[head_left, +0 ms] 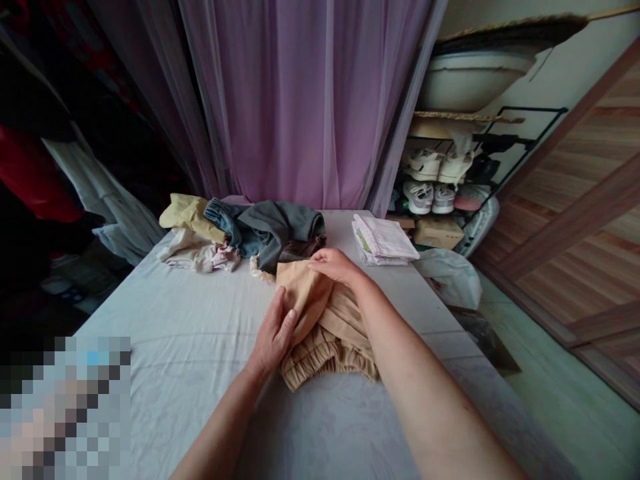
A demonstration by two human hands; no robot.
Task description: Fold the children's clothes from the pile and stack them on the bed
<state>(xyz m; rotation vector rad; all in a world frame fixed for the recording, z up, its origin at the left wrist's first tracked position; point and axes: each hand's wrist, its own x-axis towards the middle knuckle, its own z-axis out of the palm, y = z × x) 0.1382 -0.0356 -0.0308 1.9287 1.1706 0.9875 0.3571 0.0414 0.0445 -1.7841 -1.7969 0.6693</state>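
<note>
Your right hand (336,265) pinches the far edge of the tan garment (306,292); your left hand (274,330) lies along its left side, whether gripping you cannot tell. The garment rests on the cloth-covered bench (185,340), gathered waistband (327,360) toward you. Beyond, to the left, a loose heap including a grey garment (283,223); to the right, a folded pale stack (387,239); purple curtain (300,100) behind.

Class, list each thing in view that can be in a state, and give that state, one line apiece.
Tan garment: partly folded over, gathered at one end
Left hand: touching the tan garment
Right hand: pinching its edge
Clothes pile: heaped loosely
Folded cloths: neatly stacked
Sheet: spread out, creased
Curtain: hanging in folds
Shoes: side by side
Basin: upright
</note>
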